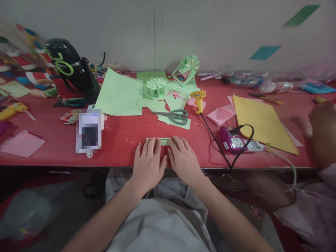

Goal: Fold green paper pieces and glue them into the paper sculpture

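A narrow light-green paper strip (165, 141) lies on the red tabletop near its front edge. My left hand (148, 162) rests its fingertips on the strip's left part, fingers stretched forward and thumb apart. Over the right end, my right hand (185, 159) lies with its fingers extended and pressed down. Both ends of the strip are mostly hidden beneath my fingers. Beyond my hands are green-handled scissors (178, 116), lying on green paper scraps (175, 103). Behind those stand a folded green paper piece with a pleated round top (156, 85) and a similar one (189, 66).
A large green sheet (120, 92), a phone (89, 131) and a black bottle (68, 66) are to the left. On the right are a yellow glue gun (199, 99), a purple power socket (232, 141) with cables, yellow paper (262, 122) and another person's arm (324, 133).
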`<state>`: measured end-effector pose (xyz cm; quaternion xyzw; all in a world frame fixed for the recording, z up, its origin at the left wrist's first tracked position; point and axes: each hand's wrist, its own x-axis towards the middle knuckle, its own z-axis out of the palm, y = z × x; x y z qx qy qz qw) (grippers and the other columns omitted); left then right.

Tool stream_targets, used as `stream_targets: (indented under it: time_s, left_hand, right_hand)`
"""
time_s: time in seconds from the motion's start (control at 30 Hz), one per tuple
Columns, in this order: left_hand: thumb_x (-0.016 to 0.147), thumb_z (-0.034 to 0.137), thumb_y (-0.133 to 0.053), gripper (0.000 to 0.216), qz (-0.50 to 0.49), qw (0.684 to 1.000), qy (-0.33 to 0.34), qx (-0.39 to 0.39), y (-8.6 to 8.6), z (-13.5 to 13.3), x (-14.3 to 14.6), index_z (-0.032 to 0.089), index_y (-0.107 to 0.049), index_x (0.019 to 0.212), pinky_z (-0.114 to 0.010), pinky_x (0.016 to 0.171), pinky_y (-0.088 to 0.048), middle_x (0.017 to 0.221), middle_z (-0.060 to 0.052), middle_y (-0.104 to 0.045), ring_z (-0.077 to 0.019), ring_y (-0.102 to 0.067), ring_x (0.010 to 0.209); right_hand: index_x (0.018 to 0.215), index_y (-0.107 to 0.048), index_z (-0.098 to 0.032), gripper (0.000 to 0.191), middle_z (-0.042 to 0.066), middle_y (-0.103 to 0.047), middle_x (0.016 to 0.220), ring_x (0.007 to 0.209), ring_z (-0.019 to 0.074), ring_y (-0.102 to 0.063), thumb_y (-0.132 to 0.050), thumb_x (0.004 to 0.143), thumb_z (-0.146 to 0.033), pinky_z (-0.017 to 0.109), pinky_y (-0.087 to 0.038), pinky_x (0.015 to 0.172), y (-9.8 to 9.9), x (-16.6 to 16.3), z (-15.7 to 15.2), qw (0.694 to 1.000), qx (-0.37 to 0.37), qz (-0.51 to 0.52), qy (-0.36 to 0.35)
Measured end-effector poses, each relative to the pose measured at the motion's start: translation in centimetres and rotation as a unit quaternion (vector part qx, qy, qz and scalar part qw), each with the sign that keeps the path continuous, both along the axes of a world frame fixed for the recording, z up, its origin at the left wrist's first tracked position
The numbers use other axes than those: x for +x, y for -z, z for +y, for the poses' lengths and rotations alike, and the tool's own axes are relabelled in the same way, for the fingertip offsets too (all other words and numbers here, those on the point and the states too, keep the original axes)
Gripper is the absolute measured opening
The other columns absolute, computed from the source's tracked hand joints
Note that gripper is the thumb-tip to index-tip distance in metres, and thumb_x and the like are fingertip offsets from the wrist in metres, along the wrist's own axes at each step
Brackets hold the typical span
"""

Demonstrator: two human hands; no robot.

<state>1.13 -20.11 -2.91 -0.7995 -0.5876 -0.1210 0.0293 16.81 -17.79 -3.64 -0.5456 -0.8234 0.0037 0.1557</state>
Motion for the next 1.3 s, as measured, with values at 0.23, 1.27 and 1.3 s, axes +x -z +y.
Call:
stream_targets:
  time_s: [0.23, 1.27, 1.3]
  left_hand:
    - [0.099, 0.034, -0.037, 0.051, -0.001, 1.000, 0.003, 0.002, -0.1, 0.1, -0.2, 0.009, -0.049, 0.141, -0.052, 0.110, -0.036, 0.144, -0.020, -0.049, -0.0331, -0.049, 0.131]
    - [0.079, 0.006, -0.049, 0.024, 0.100, 0.959, 0.154, -0.216, -6.6, 10.7, -2.3, 0.019, -0.069, 0.084, -0.027, 0.060, -0.039, 0.087, -0.007, -0.068, -0.0202, -0.063, 0.077]
    - [0.078, 0.006, -0.049, 0.025, 0.095, 0.960, 0.148, -0.219, -6.7, 10.8, -2.4, 0.020, -0.069, 0.085, -0.027, 0.060, -0.038, 0.088, -0.007, -0.069, -0.0195, -0.063, 0.077]
  right_hand:
    - [0.130, -0.058, -0.010, 0.039, 0.018, -0.057, 0.130, 0.121, 0.0296, -0.050, -0.038, 0.099, -0.023, 0.044, -0.050, 0.100, -0.6, 0.2, 0.2, 1.000, 0.003, 0.005, -0.006]
    - [0.096, -0.070, -0.015, 0.023, 0.008, -0.071, 0.094, 0.079, 0.0150, -0.060, -0.052, 0.084, -0.007, 0.024, -0.035, 0.065, -7.1, 2.0, 10.5, 0.938, -0.266, -0.113, -0.191]
    - [0.094, -0.070, -0.015, 0.021, 0.007, -0.071, 0.091, 0.076, 0.0142, -0.059, -0.052, 0.084, -0.008, 0.024, -0.035, 0.063, -7.3, 2.0, 10.7, 0.934, -0.279, -0.113, -0.194]
